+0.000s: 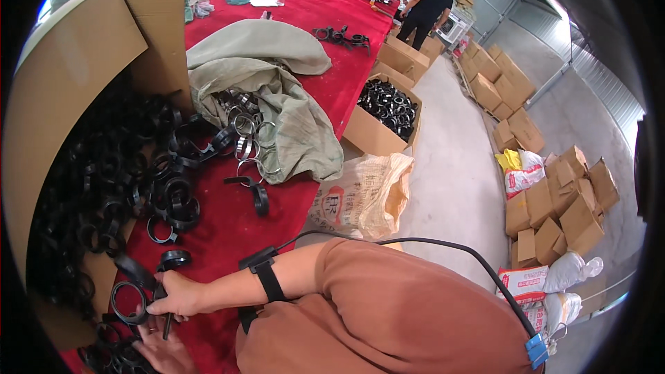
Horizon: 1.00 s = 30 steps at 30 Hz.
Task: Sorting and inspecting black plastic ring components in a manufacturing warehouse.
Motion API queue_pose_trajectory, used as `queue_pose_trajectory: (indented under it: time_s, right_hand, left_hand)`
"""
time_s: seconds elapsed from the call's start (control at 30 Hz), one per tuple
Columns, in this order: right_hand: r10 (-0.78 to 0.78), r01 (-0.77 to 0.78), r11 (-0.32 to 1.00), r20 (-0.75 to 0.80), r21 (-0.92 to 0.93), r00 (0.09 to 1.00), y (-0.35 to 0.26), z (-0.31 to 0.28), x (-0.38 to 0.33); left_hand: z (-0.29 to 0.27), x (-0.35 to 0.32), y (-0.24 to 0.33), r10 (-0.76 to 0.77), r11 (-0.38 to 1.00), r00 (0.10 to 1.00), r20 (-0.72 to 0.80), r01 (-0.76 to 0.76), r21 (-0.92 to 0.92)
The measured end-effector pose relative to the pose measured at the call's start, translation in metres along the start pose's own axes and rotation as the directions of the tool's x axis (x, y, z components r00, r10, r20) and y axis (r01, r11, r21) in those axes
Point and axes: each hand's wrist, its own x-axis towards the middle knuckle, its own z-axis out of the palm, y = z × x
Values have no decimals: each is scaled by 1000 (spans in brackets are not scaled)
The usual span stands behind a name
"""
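My right hand (177, 295) reaches in from the right, its fingers closed on a black ring-shaped part (129, 303). A thin dark rod (167, 326) sticks down from the same hand; what it belongs to is hidden. Just below, my left hand (166, 350) is palm up with its fingers stretched out and apart near the ring, partly cut off by the lower edge. Another black ring (174, 259) lies on the red cloth beside my right hand. More black rings (121, 357) are heaped beside my left hand.
A tipped cardboard box (76, 41) spills a pile of black rings (90, 187) at left. Metal rings (244, 125) show in a grey-green sack (298, 118) on the red-covered table (215, 235). An open carton (374, 128) and woven bag (367, 194) stand alongside; a person (427, 10) is farther off.
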Motion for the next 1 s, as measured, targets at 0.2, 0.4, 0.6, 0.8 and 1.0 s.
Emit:
queue_pose_trajectory:
  time_s: [0.2, 0.4, 0.6, 0.8, 1.0]
  right_hand:
    - [-274, 325, 799, 174, -507, 946, 13, 21, 4]
    - [-576, 401, 347, 145, -848, 804, -3, -4, -12]
    - [-494, 462, 211, 314, -861, 811, 19, 1, -19]
    - [-431, 467, 267, 329, -843, 840, 32, 5, -29]
    - [-303, 540, 268, 462, -798, 833, 28, -2, -44]
  left_hand:
    - [-14, -16, 7, -33, 999, 983, -181, 27, -36]
    - [-4, -21, 0, -42, 995, 975, -216, 20, -100]
    - [0, -30, -12, 13, 988, 954, -300, -58, -141]
    - [-5, -40, -17, 29, 979, 942, -333, -94, -181]
    - [-22, -52, 38, 230, 889, 804, -549, 57, 455]
